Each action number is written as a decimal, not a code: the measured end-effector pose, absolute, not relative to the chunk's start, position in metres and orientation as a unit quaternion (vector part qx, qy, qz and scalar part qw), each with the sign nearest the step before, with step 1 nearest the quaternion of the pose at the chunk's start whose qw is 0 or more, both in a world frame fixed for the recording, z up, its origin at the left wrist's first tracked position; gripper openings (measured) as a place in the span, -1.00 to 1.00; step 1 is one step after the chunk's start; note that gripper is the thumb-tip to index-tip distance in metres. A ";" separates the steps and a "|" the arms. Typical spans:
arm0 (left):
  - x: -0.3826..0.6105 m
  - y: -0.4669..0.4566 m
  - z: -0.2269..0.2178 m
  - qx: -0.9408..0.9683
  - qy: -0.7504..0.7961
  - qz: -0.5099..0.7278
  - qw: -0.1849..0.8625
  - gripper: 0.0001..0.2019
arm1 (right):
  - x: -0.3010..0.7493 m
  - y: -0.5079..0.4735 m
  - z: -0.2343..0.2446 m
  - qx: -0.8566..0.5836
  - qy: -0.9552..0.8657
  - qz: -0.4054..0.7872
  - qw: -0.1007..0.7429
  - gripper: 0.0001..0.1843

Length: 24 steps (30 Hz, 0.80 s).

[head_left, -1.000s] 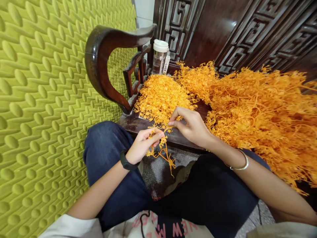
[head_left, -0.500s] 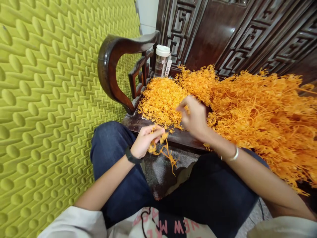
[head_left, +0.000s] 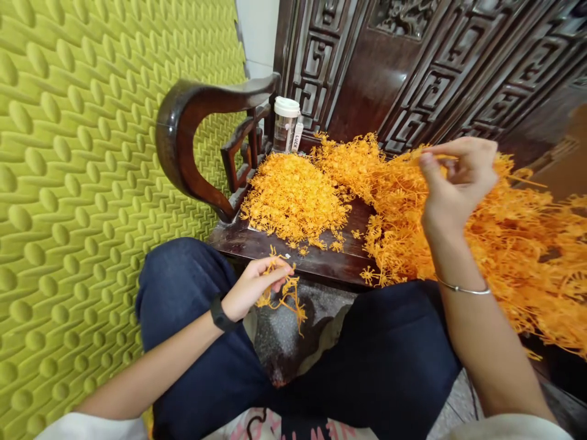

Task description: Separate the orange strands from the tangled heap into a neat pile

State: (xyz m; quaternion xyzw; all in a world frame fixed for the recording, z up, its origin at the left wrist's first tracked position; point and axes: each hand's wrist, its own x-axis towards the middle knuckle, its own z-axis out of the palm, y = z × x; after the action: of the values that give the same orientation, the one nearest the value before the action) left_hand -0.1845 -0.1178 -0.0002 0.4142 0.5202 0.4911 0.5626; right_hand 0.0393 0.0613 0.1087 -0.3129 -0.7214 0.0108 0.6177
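Observation:
My left hand (head_left: 255,284) pinches a small bunch of orange plastic sprigs (head_left: 285,297) that dangles over my lap, just below the front edge of the dark wooden seat (head_left: 293,256). My right hand (head_left: 454,183) is raised over the big tangled heap of long orange stems (head_left: 513,244) at the right, its fingers curled round a thin orange strand (head_left: 447,157). A flatter pile of short orange pieces (head_left: 293,195) lies on the seat between my hands.
A clear bottle with a white cap (head_left: 285,125) stands at the seat's back corner by the curved wooden armrest (head_left: 192,140). Carved dark panels (head_left: 413,67) form the backrest. A green padded wall (head_left: 82,183) fills the left. My dark trouser legs (head_left: 389,366) are below.
My right hand left the short-piece pile, swung right and up, and now grips a strand over the big heap. My left hand kept its bunch and barely moved.

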 end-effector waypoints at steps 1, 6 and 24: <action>-0.186 -0.113 0.004 0.419 0.516 0.494 0.560 -0.83 | 0.031 0.059 0.105 -0.320 -0.733 -0.004 0.601 -0.93; -0.193 -0.070 0.030 0.486 0.486 0.517 0.510 -0.86 | 0.000 0.073 0.077 -0.314 -0.794 0.014 0.521 -0.88; -0.186 -0.019 -0.004 0.533 0.460 0.593 0.390 -0.75 | -0.029 0.024 0.041 -0.398 -0.748 0.499 0.184 -0.67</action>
State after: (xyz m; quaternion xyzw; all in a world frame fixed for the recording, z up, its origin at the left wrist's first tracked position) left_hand -0.1861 -0.0188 -0.0041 0.5330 0.4602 0.5932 0.3902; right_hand -0.0287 0.0240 0.0415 -0.3980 -0.7477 0.4986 0.1844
